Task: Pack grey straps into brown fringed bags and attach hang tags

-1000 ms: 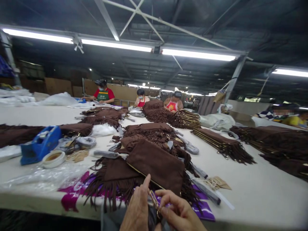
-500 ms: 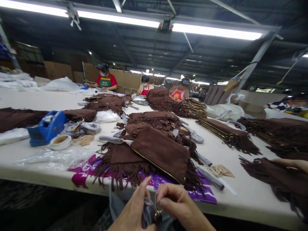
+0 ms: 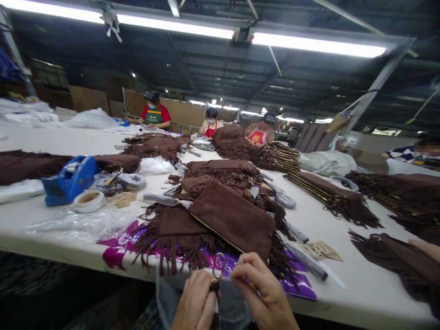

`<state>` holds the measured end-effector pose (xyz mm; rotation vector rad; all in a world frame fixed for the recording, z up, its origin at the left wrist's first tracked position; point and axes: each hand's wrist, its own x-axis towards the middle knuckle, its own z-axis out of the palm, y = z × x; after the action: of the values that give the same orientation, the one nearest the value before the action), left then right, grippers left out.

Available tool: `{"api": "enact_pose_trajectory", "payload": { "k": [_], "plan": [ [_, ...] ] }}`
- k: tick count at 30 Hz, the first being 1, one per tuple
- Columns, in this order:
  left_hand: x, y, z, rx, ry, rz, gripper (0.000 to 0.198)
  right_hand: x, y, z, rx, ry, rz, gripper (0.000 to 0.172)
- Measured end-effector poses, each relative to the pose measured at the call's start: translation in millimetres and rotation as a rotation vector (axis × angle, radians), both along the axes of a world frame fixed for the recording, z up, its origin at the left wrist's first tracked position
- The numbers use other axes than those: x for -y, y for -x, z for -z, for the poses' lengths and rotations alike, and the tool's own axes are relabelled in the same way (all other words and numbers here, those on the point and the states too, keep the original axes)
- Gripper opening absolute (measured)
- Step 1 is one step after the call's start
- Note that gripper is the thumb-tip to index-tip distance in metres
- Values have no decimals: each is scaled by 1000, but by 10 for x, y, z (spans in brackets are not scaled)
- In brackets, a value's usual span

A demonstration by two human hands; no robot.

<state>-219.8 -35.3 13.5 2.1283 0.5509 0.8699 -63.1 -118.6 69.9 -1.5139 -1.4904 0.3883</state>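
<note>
My left hand [image 3: 195,300] is closed around a strap end, and a gold-coloured clasp [image 3: 219,266] stands up from its dark brown tab. To the right, my right hand [image 3: 263,291] is pinched, thumb against fingertips, a short gap from the clasp. Whether anything thin lies in that pinch cannot be made out. Just beyond both hands, a brown fringed pouch [image 3: 237,217] with a gold zip edge rests tilted on other fringed pouches. Purple printed plastic [image 3: 299,284] lies beneath them at the table edge.
A blue tape dispenser [image 3: 70,181] and a white tape roll [image 3: 89,200] sit at left. Wrapped straps [image 3: 305,261] and a paper tag [image 3: 326,251] lie at right. Stacked pouches [image 3: 319,192] stand farther back. Another person's hand [image 3: 426,249] rests on a pouch at far right; several co-workers sit beyond.
My right hand has come off the clasp and moved slightly right. My left hand has turned and closed around the strap end, so the clasp now points up.
</note>
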Motion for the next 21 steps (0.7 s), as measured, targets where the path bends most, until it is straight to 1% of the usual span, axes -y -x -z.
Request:
{"api": "enact_pose_trajectory", "payload": {
  "k": [3,4,6,7,9,12,14,15,17,18,19,21],
  "plan": [
    [-11,-38,58,28,-90,-65,28,88,41,53,316,-36,-39,21],
    [-9,-53,70,39,-122,-76,28,106,64,82,381,-66,-27,20],
    [3,-78,93,47,-180,-99,27,123,108,143,468,-134,51,14],
    [12,-89,107,44,-206,-111,26,126,125,169,497,-159,90,13],
    [29,-104,144,33,-258,-140,25,127,150,207,538,-184,132,16],
    [48,-117,200,31,-330,-166,22,134,165,238,544,-152,125,16],
    [55,-120,221,37,-373,-155,21,141,157,254,501,-124,91,10],
    [58,-119,226,41,-388,-140,21,144,146,260,473,-115,63,15],
    [67,-110,238,47,-404,-102,21,150,109,269,421,-84,2,41],
    [75,-100,251,47,-406,-84,21,152,89,272,408,-60,-25,51],
    [86,-85,276,41,-402,-69,20,157,71,278,413,-27,-47,55],
    [125,-42,366,6,-371,-37,17,174,57,313,470,56,-92,48]
  ]
}}
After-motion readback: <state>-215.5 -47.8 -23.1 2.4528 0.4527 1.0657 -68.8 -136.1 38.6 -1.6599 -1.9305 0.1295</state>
